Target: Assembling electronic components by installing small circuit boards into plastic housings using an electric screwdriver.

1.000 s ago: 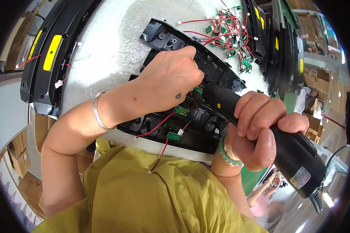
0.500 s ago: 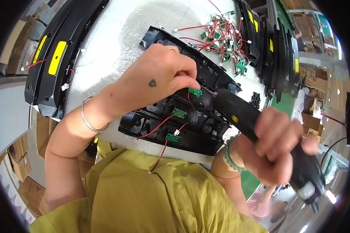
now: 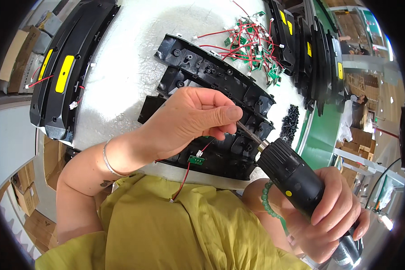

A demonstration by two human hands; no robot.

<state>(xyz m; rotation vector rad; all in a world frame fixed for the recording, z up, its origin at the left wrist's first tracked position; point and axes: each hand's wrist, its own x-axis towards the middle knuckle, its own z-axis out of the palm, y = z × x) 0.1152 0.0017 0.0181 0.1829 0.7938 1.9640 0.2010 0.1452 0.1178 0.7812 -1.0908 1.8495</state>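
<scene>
My right hand (image 3: 330,216) is wrapped round a black electric screwdriver (image 3: 292,175), tilted up and to the left. Its thin metal bit (image 3: 251,135) ends at the pinched thumb and fingers of my left hand (image 3: 191,114). Whatever sits between those fingertips is too small or hidden to make out. Beneath both hands lie several long black plastic housings (image 3: 211,66), open side up. The nearest one carries a small green circuit board (image 3: 196,160) with a red wire hanging over the table edge. My left hand and forearm cover parts of the middle housings.
A heap of small black screws (image 3: 290,123) lies right of the housings. Behind it is a tangle of green boards with red wires (image 3: 252,45). Black housings with yellow labels stand at the left (image 3: 65,74) and far right (image 3: 308,49) of the white table (image 3: 121,67).
My left hand has turned, showing its thumb side, and shifted slightly right and down. The screwdriver has swung lower and steadied, its bit now at the left fingertips above the housings.
</scene>
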